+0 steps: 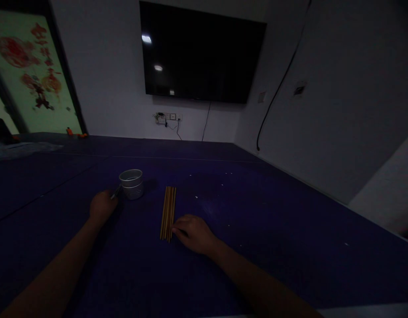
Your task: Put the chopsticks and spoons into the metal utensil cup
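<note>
A grey cup-like container [133, 190] with a wide rim stands upright on the dark blue surface, its handle pointing left. My left hand [103, 206] is closed round that handle. Right of the container, several wooden chopsticks [167, 212] lie side by side in a narrow row, their length running away from me. My right hand [194, 232] is at the near right side of the row, thumb and forefinger pinched on the outermost chopstick. Its other fingers are curled, and the dim light hides their exact contact.
The broad dark blue surface [273, 229] has small white specks on it. Clear plastic sheeting [21, 151] and orange items [76, 132] lie at the far left. Behind are a wall-mounted television [200, 53], sockets [171, 117] and a hanging black cable [280, 86].
</note>
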The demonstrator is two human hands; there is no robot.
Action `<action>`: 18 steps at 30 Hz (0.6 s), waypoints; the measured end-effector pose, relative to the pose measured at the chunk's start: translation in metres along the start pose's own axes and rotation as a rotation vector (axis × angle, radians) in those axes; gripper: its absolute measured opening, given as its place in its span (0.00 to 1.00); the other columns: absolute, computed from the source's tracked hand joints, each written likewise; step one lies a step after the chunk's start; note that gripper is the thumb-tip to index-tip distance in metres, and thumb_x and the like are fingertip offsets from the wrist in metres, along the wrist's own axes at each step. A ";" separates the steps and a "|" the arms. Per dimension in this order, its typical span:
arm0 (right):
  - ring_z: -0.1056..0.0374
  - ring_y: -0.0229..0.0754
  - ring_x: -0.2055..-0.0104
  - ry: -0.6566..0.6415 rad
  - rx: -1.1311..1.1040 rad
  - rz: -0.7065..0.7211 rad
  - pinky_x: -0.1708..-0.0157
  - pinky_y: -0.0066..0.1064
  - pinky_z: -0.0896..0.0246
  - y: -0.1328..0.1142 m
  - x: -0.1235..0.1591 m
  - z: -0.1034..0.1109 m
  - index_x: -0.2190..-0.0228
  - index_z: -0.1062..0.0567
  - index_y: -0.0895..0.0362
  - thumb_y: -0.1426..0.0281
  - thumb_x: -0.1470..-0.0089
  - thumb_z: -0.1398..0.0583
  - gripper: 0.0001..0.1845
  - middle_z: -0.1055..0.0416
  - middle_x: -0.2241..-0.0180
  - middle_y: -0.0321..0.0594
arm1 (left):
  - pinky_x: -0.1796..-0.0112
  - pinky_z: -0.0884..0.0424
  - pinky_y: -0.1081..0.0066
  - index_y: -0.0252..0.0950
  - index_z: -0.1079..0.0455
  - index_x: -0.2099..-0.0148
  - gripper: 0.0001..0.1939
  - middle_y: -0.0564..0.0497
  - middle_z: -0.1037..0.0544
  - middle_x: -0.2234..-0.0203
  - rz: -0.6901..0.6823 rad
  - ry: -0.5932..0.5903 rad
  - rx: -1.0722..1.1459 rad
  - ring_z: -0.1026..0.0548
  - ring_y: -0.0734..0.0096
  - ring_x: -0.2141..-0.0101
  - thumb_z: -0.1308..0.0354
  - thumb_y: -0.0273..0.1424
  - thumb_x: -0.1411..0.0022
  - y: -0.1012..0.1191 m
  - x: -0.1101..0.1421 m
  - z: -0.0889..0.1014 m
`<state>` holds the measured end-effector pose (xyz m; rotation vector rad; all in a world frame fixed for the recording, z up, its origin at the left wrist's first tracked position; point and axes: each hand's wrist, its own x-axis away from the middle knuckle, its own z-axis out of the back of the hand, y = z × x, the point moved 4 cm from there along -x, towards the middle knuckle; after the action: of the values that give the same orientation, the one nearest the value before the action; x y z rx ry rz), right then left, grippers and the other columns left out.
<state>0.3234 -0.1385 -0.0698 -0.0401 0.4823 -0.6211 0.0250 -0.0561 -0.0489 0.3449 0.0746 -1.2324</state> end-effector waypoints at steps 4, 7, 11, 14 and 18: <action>0.32 0.39 0.65 0.014 0.005 0.006 0.63 0.29 0.43 -0.001 0.000 0.001 0.65 0.26 0.57 0.71 0.39 0.50 0.13 0.26 0.68 0.39 | 0.74 0.35 0.69 0.30 0.29 0.68 0.14 0.37 0.24 0.72 0.025 -0.020 0.030 0.25 0.54 0.69 0.51 0.34 0.44 -0.002 0.000 -0.002; 0.33 0.39 0.66 0.012 0.008 0.006 0.64 0.29 0.43 0.000 0.000 0.001 0.65 0.26 0.57 0.71 0.40 0.50 0.13 0.26 0.69 0.39 | 0.75 0.36 0.69 0.31 0.29 0.70 0.16 0.37 0.24 0.73 0.027 -0.047 0.058 0.25 0.54 0.69 0.53 0.36 0.44 -0.003 0.000 -0.002; 0.33 0.39 0.65 0.007 0.016 -0.002 0.64 0.29 0.43 0.002 0.000 -0.001 0.65 0.26 0.57 0.71 0.39 0.50 0.13 0.27 0.70 0.39 | 0.77 0.37 0.70 0.32 0.29 0.70 0.16 0.39 0.24 0.75 0.064 -0.072 0.063 0.26 0.55 0.72 0.52 0.38 0.45 -0.004 0.001 -0.002; 0.33 0.39 0.66 -0.004 0.019 -0.007 0.64 0.28 0.44 0.001 0.001 -0.001 0.66 0.26 0.57 0.71 0.39 0.50 0.13 0.27 0.70 0.39 | 0.77 0.37 0.70 0.31 0.29 0.69 0.16 0.38 0.24 0.74 0.077 -0.062 0.060 0.26 0.55 0.71 0.52 0.38 0.46 -0.004 0.001 -0.002; 0.33 0.39 0.66 0.007 0.007 -0.001 0.64 0.28 0.44 0.001 0.001 -0.001 0.66 0.26 0.57 0.70 0.39 0.50 0.13 0.27 0.69 0.39 | 0.76 0.37 0.70 0.32 0.30 0.68 0.15 0.39 0.24 0.73 0.079 -0.048 0.059 0.26 0.54 0.70 0.52 0.38 0.45 -0.004 0.002 0.000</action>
<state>0.3241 -0.1384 -0.0707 -0.0312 0.4872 -0.6243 0.0223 -0.0592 -0.0504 0.3661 -0.0172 -1.1654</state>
